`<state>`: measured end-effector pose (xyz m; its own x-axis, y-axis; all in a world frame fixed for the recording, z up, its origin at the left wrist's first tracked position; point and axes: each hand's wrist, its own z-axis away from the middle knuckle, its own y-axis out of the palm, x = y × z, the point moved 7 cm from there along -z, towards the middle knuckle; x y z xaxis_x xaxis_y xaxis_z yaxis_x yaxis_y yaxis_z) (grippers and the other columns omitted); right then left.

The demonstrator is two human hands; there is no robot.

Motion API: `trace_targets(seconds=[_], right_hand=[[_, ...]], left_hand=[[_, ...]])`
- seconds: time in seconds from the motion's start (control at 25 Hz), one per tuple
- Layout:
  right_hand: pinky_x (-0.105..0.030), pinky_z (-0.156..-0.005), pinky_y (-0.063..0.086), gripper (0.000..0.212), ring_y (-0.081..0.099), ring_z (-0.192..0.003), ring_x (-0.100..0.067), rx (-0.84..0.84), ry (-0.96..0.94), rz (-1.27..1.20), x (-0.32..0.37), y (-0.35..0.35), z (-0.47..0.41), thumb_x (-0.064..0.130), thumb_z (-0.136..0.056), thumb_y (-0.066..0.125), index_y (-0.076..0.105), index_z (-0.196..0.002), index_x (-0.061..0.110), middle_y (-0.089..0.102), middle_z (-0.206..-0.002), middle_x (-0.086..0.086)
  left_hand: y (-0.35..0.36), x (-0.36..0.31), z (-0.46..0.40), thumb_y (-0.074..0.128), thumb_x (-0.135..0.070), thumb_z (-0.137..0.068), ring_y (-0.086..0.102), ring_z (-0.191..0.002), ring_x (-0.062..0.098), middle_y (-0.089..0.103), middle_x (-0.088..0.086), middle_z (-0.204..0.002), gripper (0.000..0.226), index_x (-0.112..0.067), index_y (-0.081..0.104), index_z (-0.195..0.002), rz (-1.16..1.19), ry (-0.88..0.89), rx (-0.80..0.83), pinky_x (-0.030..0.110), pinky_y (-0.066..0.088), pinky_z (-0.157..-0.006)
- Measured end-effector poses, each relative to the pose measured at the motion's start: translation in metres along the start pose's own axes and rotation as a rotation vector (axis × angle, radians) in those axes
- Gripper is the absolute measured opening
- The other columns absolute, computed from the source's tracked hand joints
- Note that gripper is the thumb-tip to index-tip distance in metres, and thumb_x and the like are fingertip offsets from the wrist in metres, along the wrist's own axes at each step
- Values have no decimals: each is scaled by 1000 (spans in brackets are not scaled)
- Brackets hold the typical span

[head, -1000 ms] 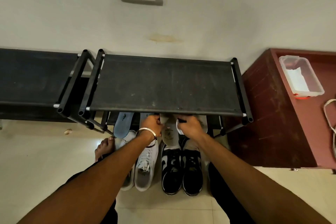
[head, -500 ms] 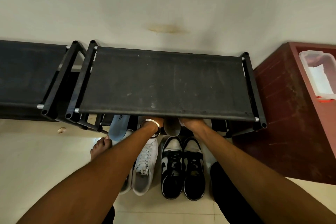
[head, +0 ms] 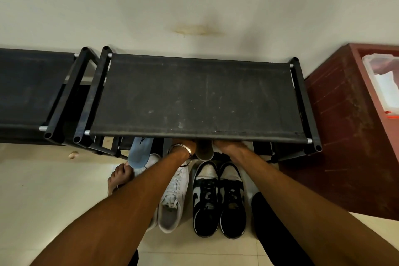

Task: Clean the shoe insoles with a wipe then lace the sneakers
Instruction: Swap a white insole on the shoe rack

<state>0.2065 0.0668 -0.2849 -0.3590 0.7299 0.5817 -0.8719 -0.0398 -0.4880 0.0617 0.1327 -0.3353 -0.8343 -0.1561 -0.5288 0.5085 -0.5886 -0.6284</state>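
Both hands tucked under the shoe rack's front edge — insole between them

The grey insole (head: pixel 204 153) pokes out below the shoe rack (head: pixel 194 97), long axis toward the black sneakers (head: pixel 219 198). Left hand (head: pixel 187 147) and right hand (head: pixel 226 147) flank it equally close — fingers hidden under the rack, so either grip's state can't be told.

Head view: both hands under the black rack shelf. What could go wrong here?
1. The black fabric rack shelf hides the fingers of the left hand and right hand; the grip on the grey insole can't be checked.
2. The blue insole leans on the rack; a knock may tip it.
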Motion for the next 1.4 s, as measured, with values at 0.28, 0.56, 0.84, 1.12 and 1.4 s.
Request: trace_targets(seconds=[0.28, 0.56, 0.84, 1.12, 1.4], right_hand=[[-24, -73, 43, 13, 50, -77, -10, -69, 15, 123, -15, -2, -4, 23, -102, 47, 55, -92, 21, 56, -93, 4], [-33, -100, 50, 34, 63, -107, -20, -112, -22, -250, -33, -12, 38, -7, -89, 53, 69, -113, 11, 68, -118, -8], [-30, -99, 48, 38, 61, -110, -19, -200, 0, -133, -56, -34, 93, 0, -88, 55, 68, -121, 12, 68, -113, -5], [-30, -97, 49, 41, 62, -113, -22, -284, 72, -170, -85, -64, 86, 1, -87, 56, 66, -125, 11, 69, -118, -5], [-27, -66, 52, 44, 66, -75, -17, -161, 80, -164, -102, -73, 37, 6, -89, 54, 60, -131, 16, 71, -96, -9]], left_hand=[[-9, -6, 20, 58, -18, -93, 60, -105, 34, 66, 18, -111, 21, -4, 64, -108, 98, 13, -79, 33, 46, -84], [-7, -18, 67, 59, -2, -89, 67, -102, 26, 73, 10, -106, 20, -5, 73, -102, 366, 40, -24, 36, 53, -92], [33, -31, 122, 59, -6, -90, 66, -80, 23, 71, 9, -90, 19, -7, 72, -105, 575, -49, 24, 39, 58, -79], [68, -55, 122, 56, -3, -93, 59, -66, 16, 65, 6, -81, 20, -5, 65, -110, 626, -96, 97, 27, 52, -63], [84, -74, 79, 56, -2, -93, 62, -88, 25, 65, 14, -100, 26, -8, 59, -118, 682, -163, 100, 38, 56, -83]])
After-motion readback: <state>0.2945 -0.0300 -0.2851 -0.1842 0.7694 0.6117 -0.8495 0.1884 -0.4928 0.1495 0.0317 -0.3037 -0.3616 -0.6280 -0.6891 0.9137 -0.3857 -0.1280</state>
